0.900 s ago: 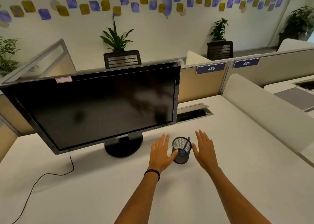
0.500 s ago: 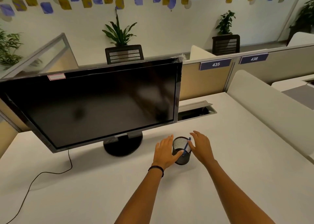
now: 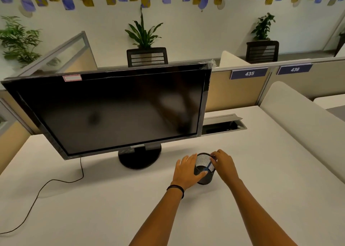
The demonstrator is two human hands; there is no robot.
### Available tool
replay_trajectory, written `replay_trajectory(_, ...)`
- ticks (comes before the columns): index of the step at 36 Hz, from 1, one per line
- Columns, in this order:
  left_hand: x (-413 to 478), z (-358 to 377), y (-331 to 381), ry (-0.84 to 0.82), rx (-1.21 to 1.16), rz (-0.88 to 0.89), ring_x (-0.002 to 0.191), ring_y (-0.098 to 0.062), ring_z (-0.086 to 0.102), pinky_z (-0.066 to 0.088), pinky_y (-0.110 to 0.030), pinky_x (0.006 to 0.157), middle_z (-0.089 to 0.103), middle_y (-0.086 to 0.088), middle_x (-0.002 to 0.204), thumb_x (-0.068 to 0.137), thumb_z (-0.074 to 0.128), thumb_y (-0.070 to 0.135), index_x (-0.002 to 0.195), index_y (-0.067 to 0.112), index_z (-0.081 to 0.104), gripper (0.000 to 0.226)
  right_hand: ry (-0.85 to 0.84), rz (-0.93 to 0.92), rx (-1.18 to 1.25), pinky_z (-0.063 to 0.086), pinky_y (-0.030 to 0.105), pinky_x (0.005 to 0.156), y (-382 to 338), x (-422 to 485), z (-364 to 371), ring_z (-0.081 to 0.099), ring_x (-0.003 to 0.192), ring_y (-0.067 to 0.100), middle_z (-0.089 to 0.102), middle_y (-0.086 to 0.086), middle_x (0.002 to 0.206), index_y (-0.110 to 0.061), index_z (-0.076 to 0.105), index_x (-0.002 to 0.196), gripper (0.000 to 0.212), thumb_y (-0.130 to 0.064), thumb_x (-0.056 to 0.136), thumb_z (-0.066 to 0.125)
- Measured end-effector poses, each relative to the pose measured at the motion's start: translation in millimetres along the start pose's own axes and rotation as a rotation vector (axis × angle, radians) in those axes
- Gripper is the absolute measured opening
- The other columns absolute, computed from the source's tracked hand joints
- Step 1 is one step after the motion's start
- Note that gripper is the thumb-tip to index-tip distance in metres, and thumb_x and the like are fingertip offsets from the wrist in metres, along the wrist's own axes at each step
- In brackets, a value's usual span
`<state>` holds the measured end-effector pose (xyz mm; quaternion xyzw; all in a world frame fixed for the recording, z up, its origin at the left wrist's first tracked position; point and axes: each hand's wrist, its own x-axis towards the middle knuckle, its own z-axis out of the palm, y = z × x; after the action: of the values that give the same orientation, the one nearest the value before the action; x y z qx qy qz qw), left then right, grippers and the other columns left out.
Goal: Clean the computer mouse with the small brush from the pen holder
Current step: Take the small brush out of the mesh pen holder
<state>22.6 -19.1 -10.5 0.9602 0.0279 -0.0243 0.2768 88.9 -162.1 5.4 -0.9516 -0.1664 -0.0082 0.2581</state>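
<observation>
Two hands are now at the black mesh pen holder (image 3: 205, 180), where half a second ago they were only closing in on it with the fingers spread. My left hand (image 3: 185, 172) cups the holder's left side: the fingers curve round the far wall and the thumb lies across the near wall, so the cup is steadied on the white desk (image 3: 93, 208). My right hand (image 3: 226, 166) has come over the right rim with its fingers bent and drawn together at the top of the small brush (image 3: 208, 166). The brush's blue handle leans inside the holder, lower end toward the bottom and upper end running up under those fingertips. From this head view I cannot tell whether the fingertips already pinch the handle or only touch it.

I judge that the reach is over and the pick is starting. The brush is not out yet, so no cleaning has begun. The computer mouse is nowhere in view. I see only the black monitor (image 3: 112, 111) on its round stand just left of the holder and a thin cable (image 3: 56, 181) trailing across the desk. Once the brush is lifted clear I will have to look around for the mouse.
</observation>
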Motion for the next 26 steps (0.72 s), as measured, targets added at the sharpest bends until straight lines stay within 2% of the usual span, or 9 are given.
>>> replay_trajectory(4, -0.3, 0.5, 0.9, 0.017, 0.000, -0.008, 0.137, -0.026, 0.018, 0.012, -0.047, 0.110, 0.027, -0.005, 0.149, 0.060, 0.017, 0.087, 0.143, 0.019, 0.020, 0.107, -0.055, 0.000, -0.024, 0.047, 0.033, 0.082, -1.5, 3.8, -4.0, 0.062, 0.090, 0.031, 0.065, 0.021, 0.104, 0.000, 0.062, 0.106, 0.024, -0.016, 0.088, 0.055)
replay_trajectory(7, -0.9, 2.9, -1.3, 0.035, 0.007, -0.004, 0.137, -0.026, 0.018, 0.013, -0.047, 0.110, 0.027, -0.005, 0.149, 0.045, -0.004, 0.092, 0.143, 0.018, 0.021, 0.125, -0.092, -0.004, -0.067, 0.045, 0.033, 0.086, -3.0, 4.6, -7.1, 0.062, 0.093, 0.030, 0.065, 0.018, 0.108, -0.003, 0.062, 0.108, 0.025, -0.017, 0.089, 0.054)
replay_trajectory(10, -2.8, 3.6, -1.0, 0.050, 0.010, -0.006, 0.136, -0.026, 0.019, 0.014, -0.047, 0.110, 0.029, -0.005, 0.148, 0.042, -0.009, 0.093, 0.142, 0.018, 0.022, 0.129, -0.099, -0.019, -0.098, 0.044, 0.035, 0.088, -4.0, 4.4, -9.5, 0.061, 0.094, 0.029, 0.066, 0.016, 0.108, -0.005, 0.063, 0.107, 0.023, -0.016, 0.089, 0.054)
replay_trajectory(14, -5.5, 0.0, -0.7, 0.033, 0.014, -0.021, 0.136, -0.027, 0.019, 0.013, -0.047, 0.110, 0.029, -0.005, 0.148, 0.047, -0.006, 0.090, 0.142, 0.018, 0.023, 0.123, -0.048, -0.059, -0.094, 0.046, 0.038, 0.086, -4.7, 1.4, -14.7, 0.063, 0.087, 0.029, 0.070, 0.016, 0.098, -0.004, 0.067, 0.096, 0.016, -0.012, 0.086, 0.056)
replay_trajectory(16, -9.1, -3.7, 1.6, 0.016, 0.023, -0.027, 0.137, -0.026, 0.017, 0.012, -0.046, 0.110, 0.028, -0.006, 0.148, 0.066, 0.016, 0.084, 0.142, 0.018, 0.022, 0.101, -0.013, -0.080, -0.082, 0.047, 0.039, 0.082, -4.7, -0.9, -18.0, 0.064, 0.082, 0.030, 0.071, 0.015, 0.092, -0.004, 0.068, 0.090, 0.013, -0.010, 0.085, 0.058)
replay_trajectory(18, -13.0, -6.6, 1.3, 0.017, 0.032, -0.011, 0.137, -0.025, 0.016, 0.011, -0.044, 0.111, 0.027, -0.006, 0.148, 0.087, 0.041, 0.058, 0.142, 0.017, 0.023, 0.071, 0.016, -0.101, -0.080, 0.048, 0.038, 0.080, -5.3, -3.4, -21.8, 0.064, 0.077, 0.029, 0.072, 0.014, 0.086, -0.004, 0.068, 0.087, 0.011, -0.011, 0.084, 0.059)
replay_trajectory(19, -15.1, -7.9, 0.2, 0.026, 0.035, 0.003, 0.137, -0.025, 0.016, 0.010, -0.043, 0.111, 0.027, -0.006, 0.149, 0.090, 0.045, 0.049, 0.142, 0.016, 0.023, 0.066, 0.033, -0.110, -0.078, 0.049, 0.039, 0.080, -6.0, -4.7, -23.9, 0.065, 0.075, 0.028, 0.072, 0.014, 0.084, -0.005, 0.068, 0.085, 0.010, -0.011, 0.084, 0.060)
replay_trajectory(25, -34.8, -18.8, -14.0, 0.060, 0.066, 0.040, 0.138, -0.022, 0.014, 0.008, -0.040, 0.112, 0.024, -0.006, 0.150, 0.088, 0.033, 0.059, 0.142, 0.017, 0.022, 0.070, 0.183, -0.108, -0.002, 0.049, 0.044, 0.082, -9.7, -12.4, -33.0, 0.062, 0.064, 0.030, 0.070, 0.016, 0.073, -0.003, 0.066, 0.080, 0.008, -0.011, 0.082, 0.064)
replay_trajectory(26, -38.7, -20.4, -16.5, 0.070, 0.070, 0.037, 0.138, -0.022, 0.014, 0.008, -0.040, 0.112, 0.023, -0.006, 0.150, 0.084, 0.025, 0.067, 0.142, 0.017, 0.022, 0.076, 0.211, -0.105, 0.018, 0.049, 0.043, 0.080, -10.9, -14.3, -34.2, 0.062, 0.064, 0.031, 0.070, 0.018, 0.074, -0.002, 0.066, 0.081, 0.008, -0.010, 0.082, 0.064)
